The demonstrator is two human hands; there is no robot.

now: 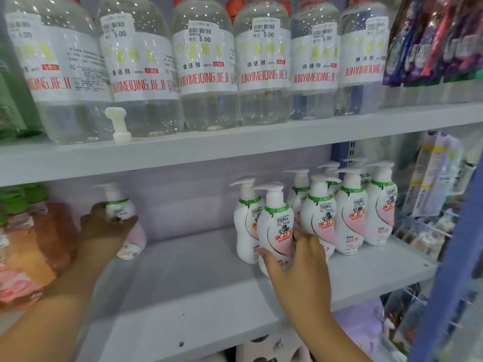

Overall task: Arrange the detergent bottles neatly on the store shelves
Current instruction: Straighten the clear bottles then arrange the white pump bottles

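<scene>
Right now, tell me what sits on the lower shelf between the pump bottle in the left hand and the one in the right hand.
Nothing: in the head view, only bare shelf lies between the left hand's pump bottle and the right hand's pump bottle.

You can read "JUNYIMEIQINGJIEJI" in red on the clear bottles (206, 64) on the upper shelf, each with a price sticker (200, 35) marked "5.00". The pump bottle (277, 226) your right hand (303, 267) grips carries a "10.00" tag and red characters "水卫士".
</scene>
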